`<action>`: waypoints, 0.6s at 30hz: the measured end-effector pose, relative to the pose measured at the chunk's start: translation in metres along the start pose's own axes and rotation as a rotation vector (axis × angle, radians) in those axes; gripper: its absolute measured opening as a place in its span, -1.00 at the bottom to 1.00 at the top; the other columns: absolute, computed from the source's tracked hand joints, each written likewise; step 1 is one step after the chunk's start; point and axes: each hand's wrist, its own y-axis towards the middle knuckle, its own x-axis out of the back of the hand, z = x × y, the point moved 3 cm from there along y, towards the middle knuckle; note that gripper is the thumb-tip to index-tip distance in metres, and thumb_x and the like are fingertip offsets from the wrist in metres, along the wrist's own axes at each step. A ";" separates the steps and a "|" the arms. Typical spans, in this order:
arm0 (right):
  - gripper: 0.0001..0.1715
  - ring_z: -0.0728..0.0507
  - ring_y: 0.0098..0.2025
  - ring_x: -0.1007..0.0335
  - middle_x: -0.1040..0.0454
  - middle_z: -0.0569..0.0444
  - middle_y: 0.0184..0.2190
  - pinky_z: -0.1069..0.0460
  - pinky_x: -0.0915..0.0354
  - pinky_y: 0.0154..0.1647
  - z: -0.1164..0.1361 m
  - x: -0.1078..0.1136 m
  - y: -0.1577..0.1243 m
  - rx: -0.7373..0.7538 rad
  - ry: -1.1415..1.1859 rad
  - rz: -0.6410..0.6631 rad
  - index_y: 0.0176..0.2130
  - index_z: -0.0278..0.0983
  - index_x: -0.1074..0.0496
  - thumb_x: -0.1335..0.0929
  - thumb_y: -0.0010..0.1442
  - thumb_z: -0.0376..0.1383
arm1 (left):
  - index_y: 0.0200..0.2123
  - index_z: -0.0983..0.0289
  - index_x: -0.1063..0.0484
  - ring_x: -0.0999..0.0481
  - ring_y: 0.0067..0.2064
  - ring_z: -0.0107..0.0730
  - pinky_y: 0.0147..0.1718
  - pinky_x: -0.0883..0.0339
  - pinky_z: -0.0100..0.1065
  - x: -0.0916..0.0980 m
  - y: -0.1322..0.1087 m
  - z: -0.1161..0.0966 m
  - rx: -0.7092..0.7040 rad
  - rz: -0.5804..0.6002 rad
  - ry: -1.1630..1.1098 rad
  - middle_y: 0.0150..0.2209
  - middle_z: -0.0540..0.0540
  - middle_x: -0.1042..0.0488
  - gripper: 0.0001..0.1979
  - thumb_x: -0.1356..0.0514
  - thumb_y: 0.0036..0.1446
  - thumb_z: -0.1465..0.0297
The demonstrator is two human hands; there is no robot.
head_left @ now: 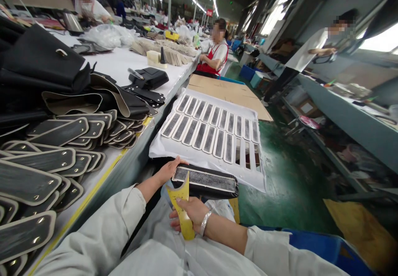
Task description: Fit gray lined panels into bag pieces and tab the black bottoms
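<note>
Across my lap lies a black leather bag [228, 192], its narrow bottom face up. A long grey strip [207, 180] with a pale border sits on that face. My left hand [169, 171] is at the bag's left end, fingers over its edge and partly hidden. In front of the bag, my right hand [192, 213] is closed around a yellow shoehorn-shaped plastic tool [183, 193]. The tool stands upright, and its notched, pointed top overlaps the left part of the strip in view.
Ahead, a white-covered board [157, 147] carries rows of pale-bordered grey strips [199, 135]. On the table to my left are stacked black straps with studs [40, 162] and black leather pieces [40, 60]. A person in a red apron [214, 56] sits beyond; a blue bin [314, 247] stands at right.
</note>
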 end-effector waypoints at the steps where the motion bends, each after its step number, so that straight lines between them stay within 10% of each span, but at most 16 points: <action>1: -0.69 -0.08 -0.65 -0.39 -0.44 0.02 -0.55 0.05 -0.30 -0.65 -0.001 -0.006 0.002 -0.031 0.029 0.011 -0.31 -0.38 -0.26 -0.14 0.30 -0.20 | -0.10 0.27 -0.50 -0.47 -0.21 -0.21 -0.16 -0.28 -0.27 0.003 0.000 0.003 0.052 0.059 -0.071 -0.27 0.09 -0.55 -0.38 0.08 0.14 -0.07; 7: -0.69 -0.13 -0.60 -0.43 -0.44 -0.02 -0.53 -0.02 -0.35 -0.55 0.000 -0.034 0.017 -0.003 0.280 0.045 -0.31 -0.39 -0.28 -0.19 0.27 -0.17 | 0.10 0.28 -0.31 -0.42 -0.04 -0.09 -0.03 -0.21 -0.16 0.012 -0.006 0.021 0.194 0.349 -0.692 -0.08 0.21 -0.48 -0.18 0.21 0.07 -0.19; 18: -0.41 -0.19 -0.49 -0.46 -0.47 0.04 -0.52 -0.12 -0.39 -0.43 0.004 -0.043 0.034 0.119 0.425 0.158 -0.37 -0.32 -0.32 -0.50 -0.24 0.03 | -0.14 0.32 -0.48 -0.49 -0.32 -0.26 -0.32 -0.32 -0.33 0.006 0.000 0.028 0.175 -0.056 -0.609 -0.33 0.13 -0.56 -0.34 0.12 0.15 -0.08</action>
